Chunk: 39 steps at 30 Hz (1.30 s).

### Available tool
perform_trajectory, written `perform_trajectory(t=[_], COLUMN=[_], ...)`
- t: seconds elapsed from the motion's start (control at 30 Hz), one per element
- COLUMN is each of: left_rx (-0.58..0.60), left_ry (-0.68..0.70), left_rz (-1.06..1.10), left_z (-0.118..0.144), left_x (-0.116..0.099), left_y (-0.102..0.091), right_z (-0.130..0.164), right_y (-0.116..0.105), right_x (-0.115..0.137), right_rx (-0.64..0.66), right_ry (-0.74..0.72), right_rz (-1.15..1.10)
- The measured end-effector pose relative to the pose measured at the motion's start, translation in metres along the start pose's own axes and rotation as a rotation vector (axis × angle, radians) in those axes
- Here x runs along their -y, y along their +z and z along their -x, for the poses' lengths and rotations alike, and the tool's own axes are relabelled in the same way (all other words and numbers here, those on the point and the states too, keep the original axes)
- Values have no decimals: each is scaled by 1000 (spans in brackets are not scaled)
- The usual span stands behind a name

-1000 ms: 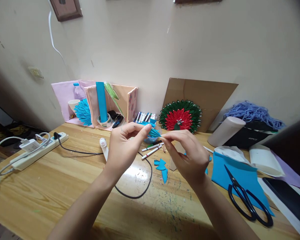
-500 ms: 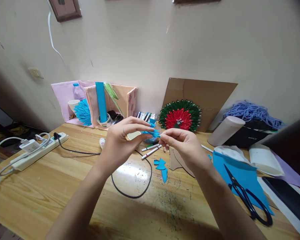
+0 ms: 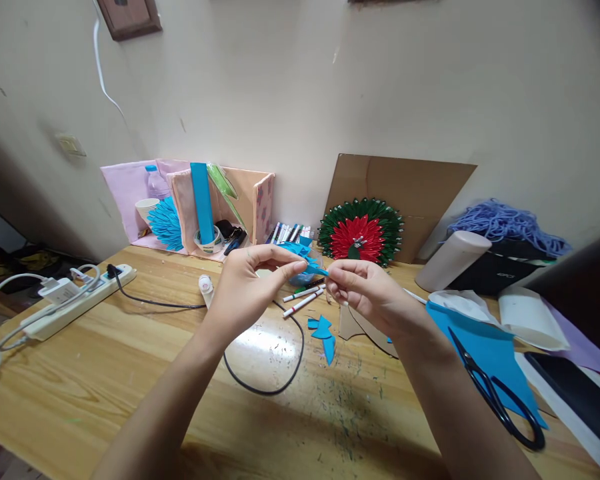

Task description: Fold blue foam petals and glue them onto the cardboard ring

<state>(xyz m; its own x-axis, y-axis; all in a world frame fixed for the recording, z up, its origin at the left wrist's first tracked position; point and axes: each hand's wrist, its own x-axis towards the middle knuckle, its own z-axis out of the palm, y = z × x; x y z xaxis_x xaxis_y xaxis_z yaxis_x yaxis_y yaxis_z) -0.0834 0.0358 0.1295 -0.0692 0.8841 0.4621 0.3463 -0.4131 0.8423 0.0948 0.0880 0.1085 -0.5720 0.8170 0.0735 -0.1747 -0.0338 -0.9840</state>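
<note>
Hands working above the table (image 3: 105, 360): left hand (image 3: 245, 293) and right hand (image 3: 367, 293) are both pinching 1 blue paper piece (image 3: 307, 260) between fingertips. Judgement: keeping the pinches close is steadying the fold. Blue scraps (image 3: 323, 330) are lying below; scissors (image 3: 495, 393) right of the right hand.

Glossy varnished wood for the table (image 3: 105, 373), matt blue paper piece (image 3: 307, 259), shiny black-handled metal scissors (image 3: 495, 393), brown cardboard (image 3: 420, 187).
</note>
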Motion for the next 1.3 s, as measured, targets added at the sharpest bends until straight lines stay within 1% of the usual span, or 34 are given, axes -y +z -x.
perform_trajectory(t=[0.1,0.23,0.33,0.43,0.57,0.67,0.73,0.8,0.87,0.97,1.03,1.1,1.2,1.3], left_rx=[-12,-66,-101,-92,-91,-116,-86,-20,45,151,182,171,193,221], left_ry=[-44,-102,-149,-207,-255,-257,-270,-285,-295,-302,-322,-299,-213,-91], left_rz=[41,100,128,137,121,100,80,56,28,-43,-113,-221,-396,-551], left_z=[0,-1,-4,-6,-10,-14,-16,-17,-16,-9,-2,5,12,16], left_x=[1,4,6,9,15,21,27,37,52,85,107,124,135,132], left_y=[4,5,4,3,2,1,5,13,28,57,75,88,98,101], right_z=[0,1,1,2,12,27,37,44,46,45,42,40,39,38], right_y=[-3,-9,-15,-22,-39,-62,-79,-90,-93,-86,-79,-73,-68,-68], right_x=[0,2,5,11,26,40,48,53,55,55,54,54,54,54], right_rx=[-24,-58,-113,-183,-337,-521,-645,-688,-692,-668,-628,-583,-538,-536], right_ry=[-24,-63,-102,-175,-299,-426,-546,-594,-586,-581,-598,-617,-649,-656], right_rz=[45,98,105,117,125,152,159,168,177,220,257,280,311,347])
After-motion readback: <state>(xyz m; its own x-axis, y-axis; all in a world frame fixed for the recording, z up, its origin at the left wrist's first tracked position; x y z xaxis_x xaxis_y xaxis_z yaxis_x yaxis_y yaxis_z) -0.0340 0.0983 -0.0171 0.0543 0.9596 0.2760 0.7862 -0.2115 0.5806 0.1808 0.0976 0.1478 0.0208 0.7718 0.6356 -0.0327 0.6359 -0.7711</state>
